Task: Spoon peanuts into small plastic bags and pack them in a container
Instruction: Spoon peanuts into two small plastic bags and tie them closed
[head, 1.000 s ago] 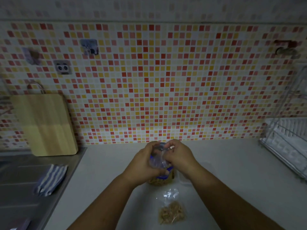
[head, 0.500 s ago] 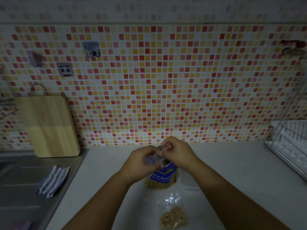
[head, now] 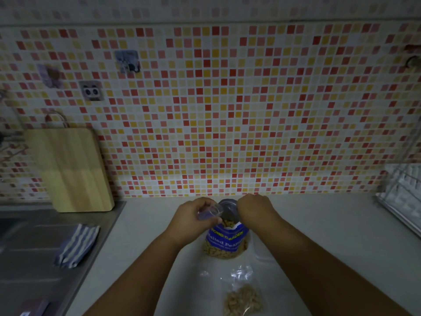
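Note:
A blue-labelled bag of salted peanuts stands open on the counter, with peanuts showing at its mouth. My left hand grips a small clear plastic bag just left of that mouth. My right hand is curled at the right side of the opening, and whatever its fingers hold is hidden. No spoon can be made out. A small plastic bag filled with peanuts lies on the counter between my forearms. A clear plastic container sits just right of the peanut bag, faint in the dim light.
A wooden cutting board leans on the tiled wall at the left. Beside it are a steel sink and a striped cloth. A wire dish rack stands at the right edge. The room is dim.
My hands, earlier joined on the small bag above the peanut bag, have parted. The left carries the small bag leftward and the right has gone to the peanut bag's mouth.

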Demonstrator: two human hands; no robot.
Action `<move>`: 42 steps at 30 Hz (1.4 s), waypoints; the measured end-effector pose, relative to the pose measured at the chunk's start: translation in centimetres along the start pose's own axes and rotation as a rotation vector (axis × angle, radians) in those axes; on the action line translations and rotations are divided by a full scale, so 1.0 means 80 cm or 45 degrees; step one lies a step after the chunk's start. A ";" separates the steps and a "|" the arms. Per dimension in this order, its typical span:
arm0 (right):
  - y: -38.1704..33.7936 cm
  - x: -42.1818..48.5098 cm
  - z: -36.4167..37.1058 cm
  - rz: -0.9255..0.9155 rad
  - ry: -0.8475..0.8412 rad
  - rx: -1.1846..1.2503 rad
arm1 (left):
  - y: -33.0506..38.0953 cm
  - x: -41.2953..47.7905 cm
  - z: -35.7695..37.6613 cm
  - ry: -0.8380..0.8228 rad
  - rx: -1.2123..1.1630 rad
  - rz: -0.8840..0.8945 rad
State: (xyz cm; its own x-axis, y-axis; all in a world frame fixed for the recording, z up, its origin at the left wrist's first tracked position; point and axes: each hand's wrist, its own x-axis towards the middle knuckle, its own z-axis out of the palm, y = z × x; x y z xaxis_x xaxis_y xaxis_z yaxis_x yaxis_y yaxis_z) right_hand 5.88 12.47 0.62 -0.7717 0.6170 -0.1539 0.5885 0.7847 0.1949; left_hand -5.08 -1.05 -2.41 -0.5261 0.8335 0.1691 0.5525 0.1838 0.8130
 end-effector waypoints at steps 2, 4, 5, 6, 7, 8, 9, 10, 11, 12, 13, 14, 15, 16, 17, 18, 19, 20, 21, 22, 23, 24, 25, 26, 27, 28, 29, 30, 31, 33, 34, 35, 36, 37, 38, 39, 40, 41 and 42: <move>0.002 0.001 -0.001 -0.008 -0.002 -0.036 | -0.003 0.003 0.000 0.008 0.021 -0.027; 0.002 0.000 -0.005 -0.041 0.050 -0.056 | -0.004 0.006 0.000 0.036 0.043 -0.046; 0.002 0.000 -0.006 -0.059 0.089 -0.037 | -0.004 0.007 0.000 0.060 0.056 -0.052; 0.001 0.001 -0.007 -0.071 0.111 0.000 | -0.004 0.008 0.000 0.086 0.070 -0.057; -0.001 0.000 -0.009 -0.080 0.106 0.044 | -0.004 0.009 -0.001 0.108 0.077 -0.067; -0.004 0.000 -0.012 -0.085 0.075 0.081 | -0.004 0.010 -0.001 0.119 0.073 -0.084; -0.007 0.000 -0.014 -0.081 0.033 0.105 | -0.004 0.010 -0.001 0.120 0.060 -0.107; -0.012 0.000 -0.017 -0.059 -0.027 0.116 | -0.004 0.011 -0.001 0.117 0.043 -0.129; -0.016 -0.001 -0.020 -0.027 -0.094 0.133 | -0.004 0.012 -0.001 0.110 0.032 -0.143; -0.021 0.000 -0.021 0.002 -0.173 0.166 | -0.004 0.012 -0.001 0.103 0.025 -0.151; -0.026 0.003 -0.022 0.036 -0.257 0.224 | -0.004 0.013 -0.001 0.099 0.014 -0.156; -0.030 0.005 -0.022 0.105 -0.373 0.309 | -0.004 0.014 -0.001 0.095 -0.008 -0.167; -0.035 0.008 -0.021 0.191 -0.487 0.410 | -0.003 0.014 -0.001 0.091 -0.040 -0.181; -0.038 0.013 -0.017 0.272 -0.530 0.495 | -0.003 0.014 -0.001 0.087 -0.074 -0.197; -0.041 0.021 -0.012 0.332 -0.528 0.551 | -0.003 0.014 -0.001 0.084 -0.101 -0.210; -0.042 0.021 -0.007 0.377 -0.512 0.585 | -0.004 0.014 0.000 0.085 -0.119 -0.218; -0.043 0.019 -0.003 0.400 -0.494 0.618 | -0.004 0.014 0.001 0.087 -0.130 -0.222; -0.044 0.017 0.002 0.384 -0.447 0.615 | -0.004 0.014 0.002 0.089 -0.133 -0.224; -0.041 0.015 0.007 0.328 -0.366 0.601 | -0.004 0.015 0.002 0.091 -0.128 -0.223; -0.039 0.012 0.011 0.239 -0.246 0.568 | -0.004 0.015 0.003 0.092 -0.123 -0.221; -0.037 0.008 0.014 0.160 -0.142 0.533 | -0.005 0.015 0.003 0.091 -0.126 -0.221; -0.034 0.007 0.015 0.139 -0.115 0.517 | -0.005 0.015 0.003 0.088 -0.136 -0.226; -0.032 0.009 0.016 0.170 -0.148 0.504 | -0.005 0.015 0.003 0.082 -0.151 -0.234; -0.029 0.012 0.017 0.234 -0.203 0.493 | -0.005 0.015 0.002 0.076 -0.170 -0.243; -0.028 0.016 0.017 0.286 -0.236 0.501 | -0.006 0.015 0.002 0.070 -0.197 -0.256; -0.023 0.020 0.019 0.317 -0.223 0.527 | -0.006 0.016 0.001 0.064 -0.230 -0.272; -0.017 0.024 0.019 0.331 -0.181 0.565 | -0.006 0.016 0.000 0.057 -0.269 -0.290; -0.010 0.024 0.020 0.353 -0.141 0.619 | -0.006 0.015 -0.001 0.050 -0.308 -0.306; 0.000 0.021 0.023 0.368 -0.127 0.667 | -0.006 0.015 -0.003 0.048 -0.339 -0.317; 0.016 0.017 0.027 0.344 -0.126 0.736 | -0.007 0.014 -0.007 0.071 -0.386 -0.320; 0.022 0.017 0.029 0.323 -0.114 0.774 | -0.007 0.014 -0.009 0.088 -0.409 -0.316; 0.028 0.018 0.031 0.307 -0.108 0.804 | -0.007 0.014 -0.011 0.100 -0.428 -0.313; 0.033 0.021 0.032 0.300 -0.132 0.792 | -0.007 0.014 -0.013 0.105 -0.431 -0.307; 0.036 0.025 0.031 0.294 -0.203 0.715 | -0.007 0.014 -0.015 0.105 -0.415 -0.297; 0.039 0.027 0.027 0.282 -0.315 0.585 | -0.006 0.014 -0.016 0.102 -0.382 -0.282; 0.041 0.029 0.021 0.269 -0.421 0.449 | -0.005 0.014 -0.017 0.096 -0.338 -0.262; 0.044 0.029 0.014 0.237 -0.483 0.348 | -0.004 0.014 -0.018 0.087 -0.288 -0.240; 0.047 0.029 0.007 0.191 -0.513 0.271 | -0.002 0.013 -0.017 0.074 -0.231 -0.219; 0.050 0.029 0.002 0.156 -0.527 0.207 | -0.001 0.013 -0.017 0.057 -0.171 -0.198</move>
State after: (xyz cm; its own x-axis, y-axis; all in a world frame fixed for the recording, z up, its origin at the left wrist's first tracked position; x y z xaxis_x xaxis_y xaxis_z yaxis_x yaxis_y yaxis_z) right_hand 6.47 17.08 0.86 -0.5523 0.6516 -0.5199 0.7250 0.6833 0.0863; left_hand -6.53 -0.90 -1.55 -0.6284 0.7758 0.0576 0.3725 0.2351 0.8978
